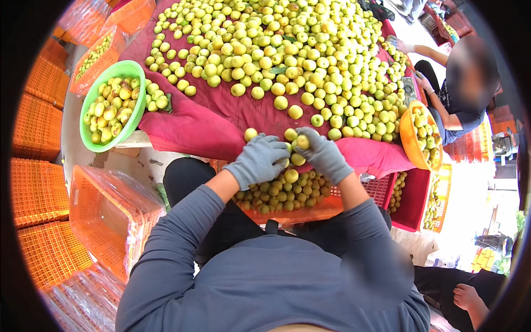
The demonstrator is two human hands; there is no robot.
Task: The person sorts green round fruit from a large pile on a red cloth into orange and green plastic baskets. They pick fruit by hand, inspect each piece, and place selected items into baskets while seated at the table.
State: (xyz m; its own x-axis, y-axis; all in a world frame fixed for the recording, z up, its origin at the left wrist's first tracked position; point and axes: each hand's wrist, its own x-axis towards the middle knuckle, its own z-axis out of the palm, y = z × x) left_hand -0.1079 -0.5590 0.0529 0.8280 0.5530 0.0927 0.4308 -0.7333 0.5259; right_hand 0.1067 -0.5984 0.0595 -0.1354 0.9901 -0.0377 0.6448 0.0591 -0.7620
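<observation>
My left hand (262, 159), in a grey glove, curves over the near edge of the table's red cloth (244, 108), its fingers against yellow-green fruits. Opposite it, my right hand (323, 151), gloved alike, is closed around a yellow-green fruit (303, 142). Several fruits lie between the two hands, above an orange crate (309, 215) of similar fruits at my lap. A large heap of round fruits (265, 62) covers the cloth beyond. Whether my left palm holds a fruit is hidden.
A green basket (142, 89) of blemished fruits stands at the left table corner, an orange basket (408, 141) at the right. Stacked orange crates (39, 182) line the left side; a red crate (415, 207) is at lower right. A co-worker (460, 91) sits at right; another person's hand (468, 296) shows below.
</observation>
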